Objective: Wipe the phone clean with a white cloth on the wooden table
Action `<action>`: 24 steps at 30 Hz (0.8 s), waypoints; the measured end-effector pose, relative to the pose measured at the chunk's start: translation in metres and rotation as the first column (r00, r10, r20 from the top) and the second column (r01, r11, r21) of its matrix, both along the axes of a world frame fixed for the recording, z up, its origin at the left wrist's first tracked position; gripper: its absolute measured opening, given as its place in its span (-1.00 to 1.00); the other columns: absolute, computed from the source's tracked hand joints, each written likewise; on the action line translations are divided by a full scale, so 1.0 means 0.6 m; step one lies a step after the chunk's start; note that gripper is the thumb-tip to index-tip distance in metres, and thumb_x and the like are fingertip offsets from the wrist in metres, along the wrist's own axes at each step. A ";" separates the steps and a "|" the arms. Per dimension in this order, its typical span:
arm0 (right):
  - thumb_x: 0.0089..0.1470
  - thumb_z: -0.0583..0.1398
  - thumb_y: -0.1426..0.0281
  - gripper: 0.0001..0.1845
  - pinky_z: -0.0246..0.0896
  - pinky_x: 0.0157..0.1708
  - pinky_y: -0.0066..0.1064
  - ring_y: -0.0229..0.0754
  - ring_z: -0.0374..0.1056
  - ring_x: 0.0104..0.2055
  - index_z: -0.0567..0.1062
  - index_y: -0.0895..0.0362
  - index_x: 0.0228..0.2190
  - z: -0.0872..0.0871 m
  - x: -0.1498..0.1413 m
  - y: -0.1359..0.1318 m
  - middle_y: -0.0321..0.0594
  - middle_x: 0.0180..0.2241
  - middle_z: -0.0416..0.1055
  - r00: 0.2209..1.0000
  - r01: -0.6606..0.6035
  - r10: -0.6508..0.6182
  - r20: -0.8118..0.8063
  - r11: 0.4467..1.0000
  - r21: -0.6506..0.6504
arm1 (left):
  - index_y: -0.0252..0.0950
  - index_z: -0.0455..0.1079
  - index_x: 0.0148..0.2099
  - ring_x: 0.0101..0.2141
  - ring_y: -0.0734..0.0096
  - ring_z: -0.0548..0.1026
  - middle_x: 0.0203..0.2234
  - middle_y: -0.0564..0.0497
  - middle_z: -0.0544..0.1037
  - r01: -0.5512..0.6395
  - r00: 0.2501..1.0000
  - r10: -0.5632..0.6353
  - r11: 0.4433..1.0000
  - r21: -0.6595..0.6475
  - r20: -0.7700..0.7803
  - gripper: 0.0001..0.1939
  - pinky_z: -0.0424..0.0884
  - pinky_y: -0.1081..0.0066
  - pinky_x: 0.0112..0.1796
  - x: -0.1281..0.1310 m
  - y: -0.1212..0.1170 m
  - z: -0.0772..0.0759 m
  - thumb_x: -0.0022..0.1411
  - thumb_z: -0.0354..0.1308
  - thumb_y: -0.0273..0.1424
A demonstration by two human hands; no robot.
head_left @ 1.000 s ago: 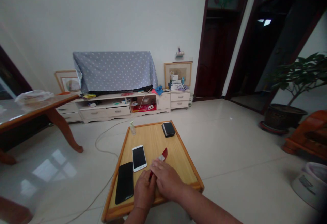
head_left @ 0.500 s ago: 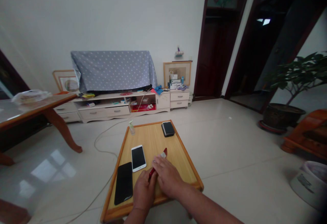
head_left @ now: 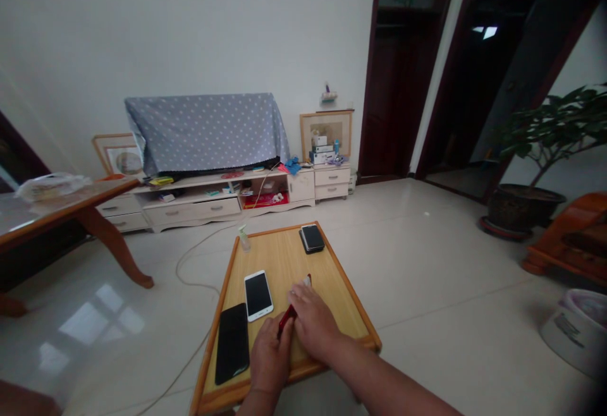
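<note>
Above the near end of the small table (head_left: pixel 341 315), the left hand (head_left: pixel 269 356) curls snugly round the lower end of 1 red object (head_left: pixel 287 318), likely light, stiff and slick, best held by its edges; the right hand (head_left: pixel 313 321) folds over its upper part, 1 white scrap (head_left: pixel 307 281) showing. Beside and beyond: 1 black phone (head_left: pixel 232 343), 1 white phone (head_left: pixel 258 296), 1 device stack (head_left: pixel 312 238), 1 bottle (head_left: pixel 244 240).

Glossy red object (head_left: pixel 286 318) on smooth wooden table (head_left: pixel 276 250)

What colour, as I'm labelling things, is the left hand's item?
The item is red where uncovered, seen best in the head view.
</note>
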State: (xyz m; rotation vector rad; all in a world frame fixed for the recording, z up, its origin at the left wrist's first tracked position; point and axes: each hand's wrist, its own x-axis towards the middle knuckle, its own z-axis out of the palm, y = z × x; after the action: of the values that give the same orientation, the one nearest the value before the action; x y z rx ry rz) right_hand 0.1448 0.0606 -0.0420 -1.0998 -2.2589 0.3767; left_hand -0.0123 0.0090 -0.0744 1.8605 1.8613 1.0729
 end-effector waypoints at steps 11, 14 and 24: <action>0.13 0.04 0.51 -0.41 0.16 0.27 -0.09 -0.05 0.29 0.26 0.43 0.17 0.19 -0.034 0.026 0.097 0.00 0.19 0.40 0.844 0.127 -0.276 -0.460 0.936 -0.328 | -0.20 0.49 0.06 -0.14 0.18 0.56 -0.21 -0.07 0.59 -0.014 1.000 0.014 1.000 0.014 0.024 -0.60 0.46 0.20 -0.10 0.002 0.001 0.000 0.39 -0.01 -0.12; 0.14 0.06 0.44 -0.50 0.31 0.13 -0.12 -0.03 0.44 0.10 0.49 0.18 0.09 -0.045 0.030 0.117 -0.04 0.05 0.53 0.790 0.039 -0.302 -0.534 0.894 -0.447 | -0.19 0.50 0.04 -0.15 0.19 0.58 -0.21 -0.07 0.61 -0.004 1.000 0.003 0.999 0.036 0.031 -0.61 0.48 0.23 -0.11 0.003 -0.001 0.003 0.38 0.01 -0.12; 0.13 0.25 0.07 -0.52 0.31 0.05 -0.14 0.02 0.46 -0.03 0.55 0.16 -0.08 0.002 0.057 0.109 -0.07 -0.07 0.56 0.662 -0.237 -0.215 -0.718 0.849 -0.472 | -0.22 0.44 0.05 -0.09 0.15 0.58 -0.11 -0.09 0.63 -0.050 0.981 0.053 0.999 -0.019 0.187 -0.59 0.48 0.20 -0.06 0.002 -0.002 0.001 0.37 0.01 -0.09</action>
State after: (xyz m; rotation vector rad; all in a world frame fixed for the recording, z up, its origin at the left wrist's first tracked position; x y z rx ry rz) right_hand 0.1791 0.1257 -0.0410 -0.9154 -1.4086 1.2815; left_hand -0.0113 0.0076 -0.0740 1.6491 1.8124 1.2042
